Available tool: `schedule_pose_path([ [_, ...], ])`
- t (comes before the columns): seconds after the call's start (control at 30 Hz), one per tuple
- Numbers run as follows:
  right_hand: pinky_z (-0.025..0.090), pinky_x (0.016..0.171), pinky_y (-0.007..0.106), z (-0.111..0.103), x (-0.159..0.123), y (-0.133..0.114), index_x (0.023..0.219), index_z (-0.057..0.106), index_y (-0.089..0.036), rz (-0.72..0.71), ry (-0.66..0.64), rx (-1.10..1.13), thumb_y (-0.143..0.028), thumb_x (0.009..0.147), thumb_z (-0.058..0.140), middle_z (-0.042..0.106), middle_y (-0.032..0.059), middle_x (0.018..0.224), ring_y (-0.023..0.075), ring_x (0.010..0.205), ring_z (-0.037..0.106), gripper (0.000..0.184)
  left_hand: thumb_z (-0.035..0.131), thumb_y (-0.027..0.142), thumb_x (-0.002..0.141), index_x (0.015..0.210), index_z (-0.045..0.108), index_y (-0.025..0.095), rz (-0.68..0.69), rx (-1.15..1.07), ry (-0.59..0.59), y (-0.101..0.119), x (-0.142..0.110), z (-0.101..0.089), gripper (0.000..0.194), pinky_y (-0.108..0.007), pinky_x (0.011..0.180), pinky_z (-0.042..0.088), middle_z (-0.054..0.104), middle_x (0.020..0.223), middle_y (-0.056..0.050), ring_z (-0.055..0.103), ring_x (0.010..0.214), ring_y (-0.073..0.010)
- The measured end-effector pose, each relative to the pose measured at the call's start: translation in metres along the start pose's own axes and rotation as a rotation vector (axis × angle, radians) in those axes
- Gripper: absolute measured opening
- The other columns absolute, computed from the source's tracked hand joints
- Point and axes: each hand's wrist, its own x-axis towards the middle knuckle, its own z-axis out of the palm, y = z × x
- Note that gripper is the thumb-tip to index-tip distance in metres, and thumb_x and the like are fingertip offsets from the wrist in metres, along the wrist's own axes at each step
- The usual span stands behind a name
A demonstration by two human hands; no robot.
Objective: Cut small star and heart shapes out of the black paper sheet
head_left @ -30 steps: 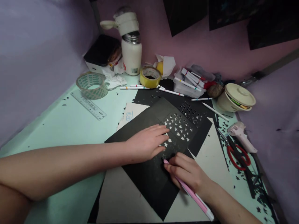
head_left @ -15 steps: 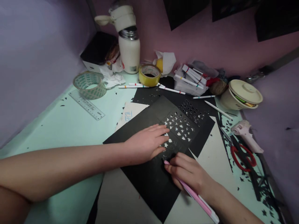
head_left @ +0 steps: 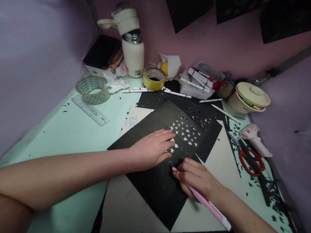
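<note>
A black sheet of paper [head_left: 150,197] lies slantwise over pale card, with several star, heart and leaf shapes cut through it. My left hand [head_left: 155,147] rests flat on the sheet, fingers stretched out beside the cut-outs. In my right hand [head_left: 196,178] is a pink and white craft knife [head_left: 209,207], pinched near its front end. Its tip meets the black sheet just below my left fingers, near faint drawn outlines. I cannot make out the blade itself.
Red-handled scissors [head_left: 251,161], a pink glue gun [head_left: 255,139] and black scraps lie to the right. Behind are a yellow tape roll [head_left: 154,84], markers [head_left: 177,94], a white flask [head_left: 133,58] and a lidded bowl [head_left: 252,97]. At left are a clear ruler [head_left: 89,110] and a wide tape roll [head_left: 97,97].
The craft knife in my right hand has shifted slightly to the right on the sheet. My left hand stays put. The whole view has moved a little.
</note>
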Motion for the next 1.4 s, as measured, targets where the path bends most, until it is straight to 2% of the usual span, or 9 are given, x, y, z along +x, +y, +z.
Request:
schedule_pose_path([
  [0.4, 0.040, 0.058, 0.026, 0.0092, -0.0057, 0.0082, 0.089, 0.057, -0.017, -0.020, 0.071, 0.021, -0.003, 0.087, 0.056, 0.056, 0.0041, 0.076, 0.0136, 0.065, 0.044, 0.014, 0.052, 0.032, 0.091, 0.120, 0.059, 0.012, 0.007, -0.009, 0.015, -0.0003, -0.0004, 0.0020, 0.035, -0.042, 0.115, 0.028, 0.049, 0.140, -0.012, 0.038, 0.135, -0.0255],
  [0.77, 0.042, 0.063, 0.028, 0.0055, -0.0059, 0.0079, 0.099, 0.059, -0.016, -0.007, -0.024, 0.052, -0.008, 0.090, 0.055, 0.057, 0.0063, 0.082, 0.0152, 0.071, 0.044, 0.013, 0.051, 0.033, 0.092, 0.120, 0.059, 0.013, 0.004, 0.008, 0.012, 0.0000, 0.0007, 0.0018, 0.035, -0.042, 0.115, 0.028, 0.049, 0.141, -0.011, 0.038, 0.136, -0.0251],
  [1.2, 0.043, 0.061, 0.026, 0.0056, -0.0016, 0.0071, 0.093, 0.058, -0.018, -0.013, 0.057, 0.035, -0.007, 0.090, 0.054, 0.056, 0.0033, 0.077, 0.0137, 0.067, 0.048, 0.012, 0.052, 0.032, 0.092, 0.118, 0.060, 0.013, -0.003, -0.005, 0.009, 0.0011, 0.0008, 0.0000, 0.034, -0.042, 0.114, 0.030, 0.050, 0.140, -0.012, 0.038, 0.135, -0.0252],
  [1.4, 0.042, 0.059, 0.027, 0.0046, -0.0021, 0.0072, 0.089, 0.057, -0.017, -0.015, 0.051, 0.051, -0.004, 0.088, 0.056, 0.055, 0.0036, 0.075, 0.0137, 0.066, 0.046, 0.013, 0.052, 0.032, 0.092, 0.119, 0.059, 0.014, -0.008, -0.005, 0.003, 0.0008, 0.0006, 0.0001, 0.034, -0.041, 0.115, 0.029, 0.049, 0.141, -0.011, 0.038, 0.136, -0.0246],
])
